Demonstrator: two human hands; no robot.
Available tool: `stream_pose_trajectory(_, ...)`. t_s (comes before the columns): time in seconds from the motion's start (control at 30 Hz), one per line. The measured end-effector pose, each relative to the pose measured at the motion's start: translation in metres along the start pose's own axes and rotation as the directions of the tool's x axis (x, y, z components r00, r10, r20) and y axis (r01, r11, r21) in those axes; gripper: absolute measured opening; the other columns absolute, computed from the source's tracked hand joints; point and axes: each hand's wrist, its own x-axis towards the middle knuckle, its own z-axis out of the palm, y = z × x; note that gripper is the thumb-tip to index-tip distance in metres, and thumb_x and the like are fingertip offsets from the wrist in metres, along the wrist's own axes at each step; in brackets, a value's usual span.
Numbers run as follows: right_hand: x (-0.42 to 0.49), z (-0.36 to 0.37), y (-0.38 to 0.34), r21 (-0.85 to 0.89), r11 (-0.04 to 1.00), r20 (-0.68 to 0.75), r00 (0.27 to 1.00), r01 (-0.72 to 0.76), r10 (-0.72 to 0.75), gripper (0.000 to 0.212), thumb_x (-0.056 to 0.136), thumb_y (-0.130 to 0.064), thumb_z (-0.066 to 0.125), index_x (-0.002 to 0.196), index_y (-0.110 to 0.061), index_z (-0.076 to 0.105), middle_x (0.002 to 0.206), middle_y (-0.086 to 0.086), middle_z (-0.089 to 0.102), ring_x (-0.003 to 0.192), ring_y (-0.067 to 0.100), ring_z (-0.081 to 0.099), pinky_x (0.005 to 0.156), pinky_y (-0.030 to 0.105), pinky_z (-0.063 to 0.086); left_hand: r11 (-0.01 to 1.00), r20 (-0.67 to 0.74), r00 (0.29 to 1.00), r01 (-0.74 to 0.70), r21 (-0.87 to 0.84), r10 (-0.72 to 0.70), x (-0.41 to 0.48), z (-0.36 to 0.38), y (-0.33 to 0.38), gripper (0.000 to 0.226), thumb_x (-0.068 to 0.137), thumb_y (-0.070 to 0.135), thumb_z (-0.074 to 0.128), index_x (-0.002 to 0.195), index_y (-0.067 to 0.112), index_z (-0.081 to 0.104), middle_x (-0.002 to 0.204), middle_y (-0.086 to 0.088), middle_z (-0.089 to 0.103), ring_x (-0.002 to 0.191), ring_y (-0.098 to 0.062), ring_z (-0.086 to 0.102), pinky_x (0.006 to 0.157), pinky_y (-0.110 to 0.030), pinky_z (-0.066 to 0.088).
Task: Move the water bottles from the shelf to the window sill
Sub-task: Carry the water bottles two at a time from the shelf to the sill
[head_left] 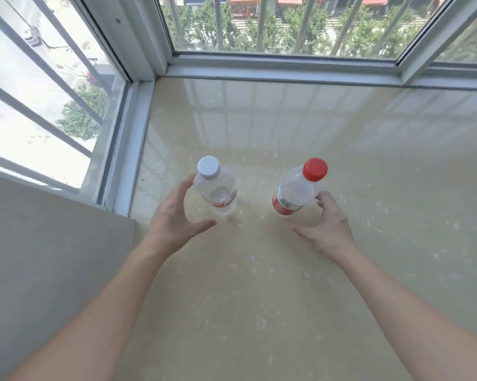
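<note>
Two clear water bottles stand upright on the beige window sill (pixel 286 270). The white-capped bottle (pixel 216 185) is on the left, the red-capped bottle (pixel 297 191) on the right. My left hand (pixel 174 218) is spread open around the near left side of the white-capped bottle, with the fingertips touching or almost touching its shoulder. On the other side, my right hand (pixel 328 226) is open just right of the red-capped bottle, and its fingertips rest against or beside the bottle's side. Neither hand wraps a bottle.
White window frames (pixel 259 67) with glass and outer bars bound the sill at the back and left. A grey wall (pixel 53 257) stands at the near left. Pale specks dot the sill, which stretches wide to the right.
</note>
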Motion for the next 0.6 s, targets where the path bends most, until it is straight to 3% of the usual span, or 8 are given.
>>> stream_pose_trajectory(0.1, -0.014, -0.031, -0.005, -0.306, 0.951, 0.067, 0.997, 0.052, -0.033, 0.085, 0.077, -0.028, 0.076, 0.151, -0.027, 0.035, 0.146, -0.002, 0.043, 0.136, 0.021, 0.041, 0.105, 0.033, 0.040, 0.937, -0.005, 1.000, -0.018, 0.348, 0.021, -0.011, -0.023, 0.009, 0.090, 0.078, 0.042, 0.076, 0.151, 0.030, 0.026, 0.147, 0.003, 0.045, 0.137, -0.020, 0.038, 0.110, -0.037, 0.033)
stream_pose_trajectory(0.17, -0.025, -0.055, -0.018, -0.448, 0.888, 0.084, 0.994, 0.105, -0.075, 0.079, 0.081, -0.033, 0.070, 0.151, -0.027, 0.035, 0.144, -0.001, 0.045, 0.133, 0.023, 0.042, 0.106, 0.038, 0.041, 0.888, -0.037, 0.999, -0.015, 0.459, 0.035, -0.019, -0.040, 0.021, 0.087, 0.079, 0.047, 0.072, 0.151, 0.028, 0.027, 0.145, 0.000, 0.048, 0.135, -0.024, 0.041, 0.111, -0.040, 0.031)
stream_pose_trajectory(0.3, -0.044, -0.106, -0.062, -0.627, 0.743, 0.028, 0.961, 0.232, -0.276, 0.063, 0.082, -0.029, 0.068, 0.142, -0.021, 0.050, 0.132, 0.004, 0.058, 0.119, 0.028, 0.055, 0.097, 0.040, 0.045, 0.853, -0.104, 0.988, -0.045, 0.520, 0.115, -0.035, -0.075, 0.065, 0.079, 0.081, 0.048, 0.067, 0.149, 0.027, 0.033, 0.144, 0.002, 0.050, 0.134, -0.023, 0.044, 0.115, -0.044, 0.029)
stream_pose_trajectory(0.43, -0.064, -0.146, -0.105, -0.726, 0.613, -0.018, 0.882, 0.312, -0.471, 0.055, 0.066, -0.021, 0.079, 0.120, -0.015, 0.068, 0.110, 0.008, 0.070, 0.095, 0.032, 0.067, 0.083, 0.041, 0.053, 0.825, -0.182, 0.957, -0.089, 0.559, 0.227, -0.054, -0.108, 0.122, 0.070, 0.083, 0.047, 0.064, 0.145, 0.025, 0.041, 0.139, 0.001, 0.055, 0.130, -0.025, 0.048, 0.112, -0.043, 0.031)
stream_pose_trajectory(0.6, -0.102, -0.193, -0.171, -0.739, 0.559, -0.063, 0.787, 0.377, -0.614, 0.055, 0.070, -0.029, 0.078, 0.122, -0.017, 0.066, 0.117, 0.009, 0.068, 0.109, 0.032, 0.065, 0.096, 0.045, 0.050, 0.775, -0.244, 0.889, -0.171, 0.608, 0.387, -0.092, -0.139, 0.197, 0.065, 0.082, 0.050, 0.063, 0.140, 0.023, 0.048, 0.131, 0.002, 0.060, 0.124, -0.024, 0.053, 0.110, -0.043, 0.037)
